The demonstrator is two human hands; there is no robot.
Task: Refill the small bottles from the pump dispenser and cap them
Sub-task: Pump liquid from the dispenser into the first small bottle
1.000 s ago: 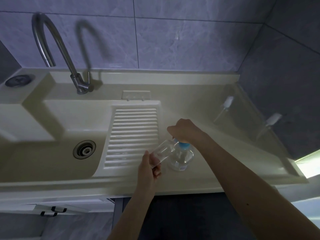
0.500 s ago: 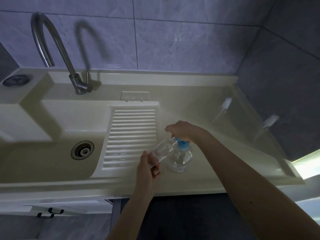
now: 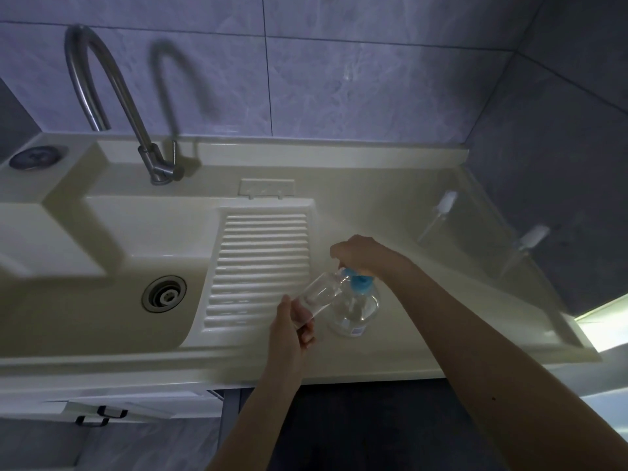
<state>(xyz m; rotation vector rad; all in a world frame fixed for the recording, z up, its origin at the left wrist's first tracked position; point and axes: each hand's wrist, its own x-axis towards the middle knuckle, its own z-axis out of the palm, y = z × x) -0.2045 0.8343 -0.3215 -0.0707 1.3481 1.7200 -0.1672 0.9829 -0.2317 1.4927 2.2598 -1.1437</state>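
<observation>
A clear pump dispenser (image 3: 355,309) with a blue collar stands on the cream counter (image 3: 407,334) right of the ribbed drainboard. My right hand (image 3: 360,254) rests curled on top of its pump head. My left hand (image 3: 292,329) grips the bottom of a small clear bottle (image 3: 321,294), tilted so its mouth meets the pump nozzle. Two white spray caps with dip tubes lie at the counter's right end, one (image 3: 445,205) farther back and one (image 3: 531,237) nearer the wall.
A sink basin with a round drain (image 3: 164,294) lies to the left, under a curved metal faucet (image 3: 112,96). The ribbed drainboard (image 3: 261,266) borders the dispenser. Tiled walls close the back and right. A cabinet handle (image 3: 100,416) shows below the counter edge.
The hands, bottle and dispenser keep the same pose; the view has only shifted slightly.
</observation>
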